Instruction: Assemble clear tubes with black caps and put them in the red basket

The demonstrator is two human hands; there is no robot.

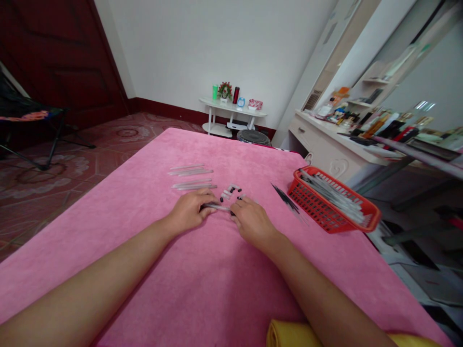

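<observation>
A slim clear pen (pixel 220 207) with dark ends lies level between my hands, just above the pink cloth. My left hand (pixel 188 209) pinches its left end, and the fingers of my right hand (pixel 253 221) are closed at its right end. Just beyond the hands lie several small black and clear pen parts (pixel 226 193). Farther left, clear pen barrels lie in two groups, a far group (pixel 191 170) and a near group (pixel 193 185). Thin dark pen refills (pixel 285 198) lie to the right. My fingers cover both ends of the pen.
A red plastic basket (pixel 334 224) filled with clear pen barrels (pixel 334 195) stands at the right edge of the pink-covered table (pixel 202 284). A rolled yellow cloth (pixel 289 332) lies at the near edge, under my right forearm. A cluttered dressing table (pixel 325 137) stands beyond the basket.
</observation>
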